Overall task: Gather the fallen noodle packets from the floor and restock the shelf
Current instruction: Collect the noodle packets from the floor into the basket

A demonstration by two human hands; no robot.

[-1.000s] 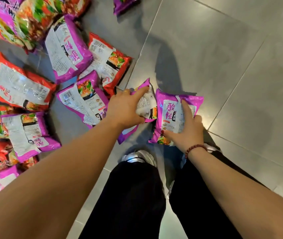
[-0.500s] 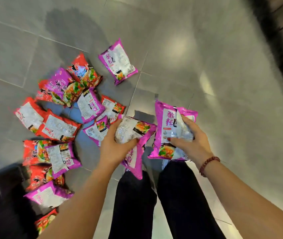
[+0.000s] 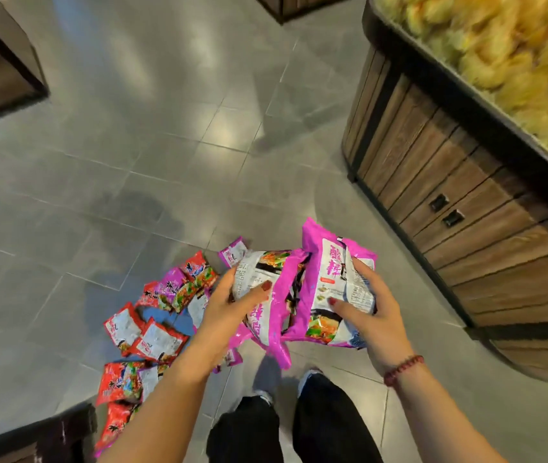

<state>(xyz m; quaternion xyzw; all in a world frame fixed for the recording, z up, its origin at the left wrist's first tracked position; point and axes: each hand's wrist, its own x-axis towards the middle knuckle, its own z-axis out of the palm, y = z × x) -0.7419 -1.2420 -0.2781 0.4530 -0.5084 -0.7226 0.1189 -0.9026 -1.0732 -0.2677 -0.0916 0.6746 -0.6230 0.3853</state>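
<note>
packets (image 3: 152, 332) on floor (image 3: 125, 155), left of legs (image 3: 292, 429)

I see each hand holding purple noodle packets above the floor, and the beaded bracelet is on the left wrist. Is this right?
Not quite. In the head view the beaded bracelet is on the right wrist, not the left. The rest holds: the left hand and the right hand each hold purple noodle packets above the floor.

Shop floor: wooden display stand (image 3: 459, 195), seemingly heaped yellow goods (image 3: 506, 45).
</note>
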